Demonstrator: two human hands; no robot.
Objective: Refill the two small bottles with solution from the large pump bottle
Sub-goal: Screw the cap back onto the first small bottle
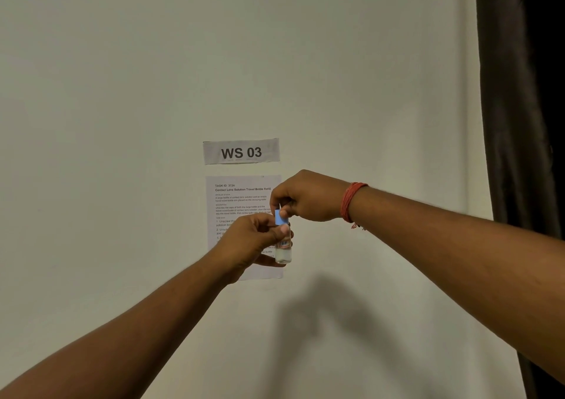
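Small clear bottle (283, 250) held upright in mid-air, in front of the wall, level with the lower half of the task sheet (241, 202). Clear liquid visible in its lower part; small label on the body, print illegible. Blue cap (279, 217) sits on the neck. Left hand (255, 242) wraps the bottle body, fingers curled around it. Right hand (305, 198) above, thumb and fingertips pinching the cap from the top. Red thread band (351, 201) on the right wrist. Wall sign (241, 151) above the sheet reads "WS 03". Dark curtain (519, 123) hangs at right edge. Shadow of both arms falls on the wall below.
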